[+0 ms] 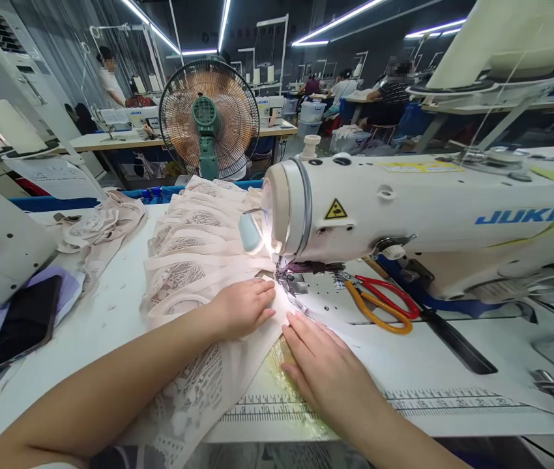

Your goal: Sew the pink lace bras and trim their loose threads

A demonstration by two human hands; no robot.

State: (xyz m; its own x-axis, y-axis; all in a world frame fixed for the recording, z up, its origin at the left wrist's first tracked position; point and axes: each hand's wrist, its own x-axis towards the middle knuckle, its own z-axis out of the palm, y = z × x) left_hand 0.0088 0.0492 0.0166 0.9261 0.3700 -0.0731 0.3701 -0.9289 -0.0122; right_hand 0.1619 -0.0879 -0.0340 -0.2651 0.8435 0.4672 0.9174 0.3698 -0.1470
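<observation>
My left hand (244, 307) lies flat on a pale pink lace fabric piece (208, 384), fingers stretched toward the needle area (283, 272) of a white sewing machine (404, 215). My right hand (323, 368) rests flat on the table just right of the fabric's edge, fingers pointing at the presser foot. A chain of the same pink lace pieces (193, 241) trails away behind the machine head. Neither hand grips anything.
Red and orange-handled scissors (379, 305) lie on the machine bed to the right. A dark phone (25, 320) sits at the left on papers. A standing fan (208, 117) is behind the table. Other people work at far tables. A printed ruler (404, 402) runs along the front edge.
</observation>
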